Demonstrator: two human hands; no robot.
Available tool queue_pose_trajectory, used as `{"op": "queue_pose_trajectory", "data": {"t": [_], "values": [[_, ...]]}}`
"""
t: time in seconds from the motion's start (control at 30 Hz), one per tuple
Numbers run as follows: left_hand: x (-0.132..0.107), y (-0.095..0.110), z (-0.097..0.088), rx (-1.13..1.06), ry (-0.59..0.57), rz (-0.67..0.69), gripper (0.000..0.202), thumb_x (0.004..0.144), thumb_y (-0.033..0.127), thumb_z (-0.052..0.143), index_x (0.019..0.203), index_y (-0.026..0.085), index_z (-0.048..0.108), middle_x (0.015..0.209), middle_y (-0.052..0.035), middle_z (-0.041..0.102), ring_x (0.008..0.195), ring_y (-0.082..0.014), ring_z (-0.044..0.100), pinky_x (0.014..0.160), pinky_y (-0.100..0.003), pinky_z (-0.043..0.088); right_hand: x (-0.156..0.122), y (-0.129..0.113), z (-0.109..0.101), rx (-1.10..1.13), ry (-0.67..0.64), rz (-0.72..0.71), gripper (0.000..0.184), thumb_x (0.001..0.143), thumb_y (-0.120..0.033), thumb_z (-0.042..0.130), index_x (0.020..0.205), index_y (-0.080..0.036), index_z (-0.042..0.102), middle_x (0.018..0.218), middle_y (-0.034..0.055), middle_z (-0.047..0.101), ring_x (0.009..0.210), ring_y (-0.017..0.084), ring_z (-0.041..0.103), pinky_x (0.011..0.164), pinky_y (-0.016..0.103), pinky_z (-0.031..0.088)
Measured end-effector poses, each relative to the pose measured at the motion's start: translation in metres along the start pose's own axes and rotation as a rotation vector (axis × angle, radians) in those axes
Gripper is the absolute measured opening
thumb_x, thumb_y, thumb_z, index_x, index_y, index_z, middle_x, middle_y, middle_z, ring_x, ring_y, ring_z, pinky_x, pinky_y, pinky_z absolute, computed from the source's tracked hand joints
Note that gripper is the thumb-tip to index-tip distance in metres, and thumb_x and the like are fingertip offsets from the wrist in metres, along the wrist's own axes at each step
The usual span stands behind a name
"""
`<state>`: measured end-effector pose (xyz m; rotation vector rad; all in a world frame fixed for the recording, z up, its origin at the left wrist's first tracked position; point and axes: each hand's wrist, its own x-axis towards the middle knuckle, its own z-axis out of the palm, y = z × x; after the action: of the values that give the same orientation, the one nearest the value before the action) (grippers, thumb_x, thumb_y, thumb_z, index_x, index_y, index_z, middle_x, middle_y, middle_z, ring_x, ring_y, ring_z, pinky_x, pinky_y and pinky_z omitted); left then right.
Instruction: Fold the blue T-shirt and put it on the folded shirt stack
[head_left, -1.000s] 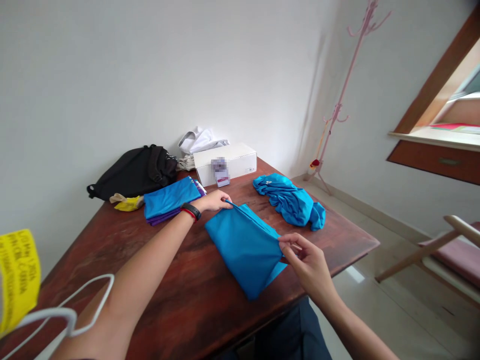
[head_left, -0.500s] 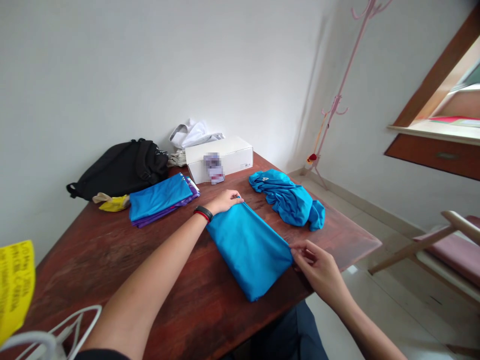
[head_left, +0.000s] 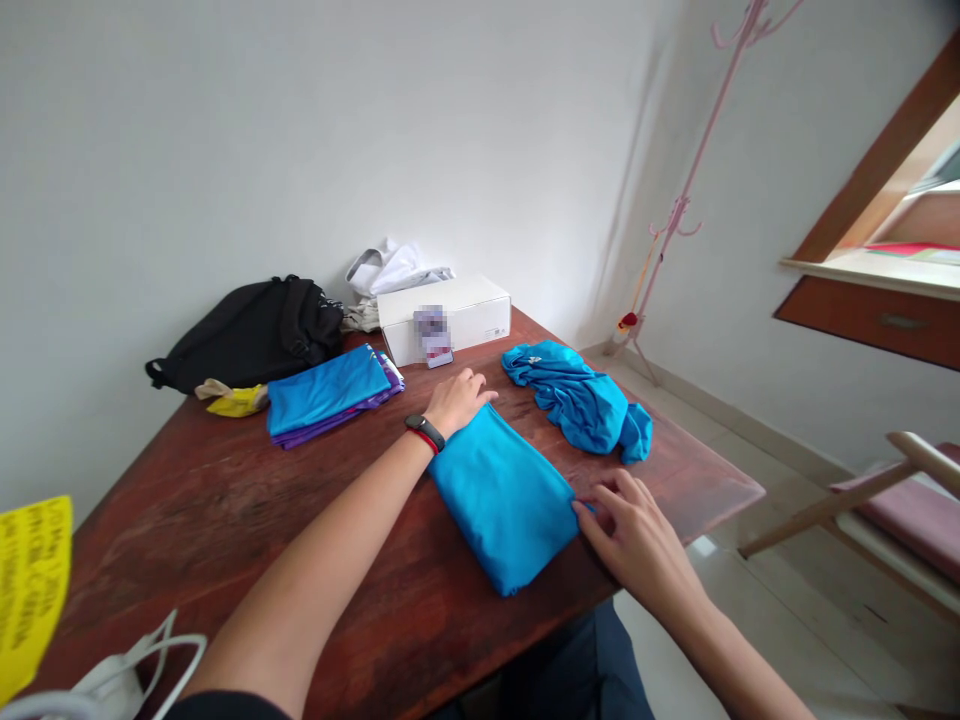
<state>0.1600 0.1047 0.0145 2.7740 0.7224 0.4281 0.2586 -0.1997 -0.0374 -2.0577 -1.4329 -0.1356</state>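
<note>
A bright blue cloth (head_left: 510, 500), folded into a rough rectangle, lies flat on the wooden table. My left hand (head_left: 457, 402), with a black band at the wrist, rests at its far left corner, fingers reaching over the edge and thumb apart. At the near right corner my right hand (head_left: 619, 520) pinches the cloth's edge between thumb and finger; its other fingers are curled loosely. Beyond the right hand a crumpled blue garment (head_left: 581, 400) with a small white mark lies on the table. To the left is a folded stack of blue and purple cloth (head_left: 330, 393).
A white box (head_left: 457, 318) stands at the back, a blurred-out card leaning on it, white fabric behind. Left of it sits a black backpack (head_left: 247, 335). A yellow tag (head_left: 30, 590) and white cables (head_left: 142, 670) are at front left. A pink coat stand (head_left: 679, 210) and wooden chair (head_left: 885, 490) are on the right.
My left hand has loosened from its pinch on the far corner, its thumb now spread. The cloth's right corner is drawn in slightly, with my right hand still on it. The view has shifted slightly.
</note>
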Motion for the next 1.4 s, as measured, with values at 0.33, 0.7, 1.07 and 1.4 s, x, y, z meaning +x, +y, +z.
{"op": "queue_pose_trajectory", "data": {"t": [0.33,0.7,1.07,1.4], "values": [[-0.069,0.018,0.024,0.086,-0.160,0.282,0.056,0.103,0.054,0.041,0.149,0.023,0.050,0.158,-0.0109,0.045,0.150,-0.0319,0.033,0.120,-0.049,0.027,0.022,-0.039,0.018,-0.022,-0.364,-0.422,0.059,0.102,-0.050,0.049,0.155,-0.026,0.041,0.166,0.0112,0.029,0.153,0.039,0.022,0.118,0.066,0.026],[-0.043,-0.006,0.038,0.079,-0.231,0.309,0.060,0.103,0.064,0.030,0.151,0.033,0.046,0.168,-0.0059,0.025,0.155,-0.0319,0.018,0.121,-0.056,0.023,0.018,-0.044,0.021,-0.180,-0.538,-0.334,0.063,0.103,-0.062,0.034,0.160,-0.036,0.026,0.169,0.0020,0.015,0.156,0.037,0.007,0.119,0.066,0.021],[-0.038,-0.005,0.042,0.092,-0.201,0.263,0.053,0.106,0.051,0.032,0.150,0.027,0.049,0.167,-0.0100,0.027,0.155,-0.0322,0.017,0.120,-0.054,0.025,0.038,-0.090,0.049,-0.228,-0.480,-0.181,0.074,0.099,-0.068,0.035,0.160,-0.026,0.030,0.167,0.0151,0.022,0.155,0.038,0.016,0.118,0.069,0.018],[-0.042,-0.003,0.041,0.031,-0.186,0.222,0.061,0.103,0.062,0.029,0.150,0.030,0.049,0.168,-0.0091,0.024,0.155,-0.0337,0.017,0.120,-0.057,0.024,0.014,-0.082,0.046,-0.246,-0.475,-0.225,0.081,0.092,-0.073,0.049,0.159,-0.032,0.030,0.168,0.0132,0.017,0.154,0.039,0.015,0.117,0.071,0.014]]}}
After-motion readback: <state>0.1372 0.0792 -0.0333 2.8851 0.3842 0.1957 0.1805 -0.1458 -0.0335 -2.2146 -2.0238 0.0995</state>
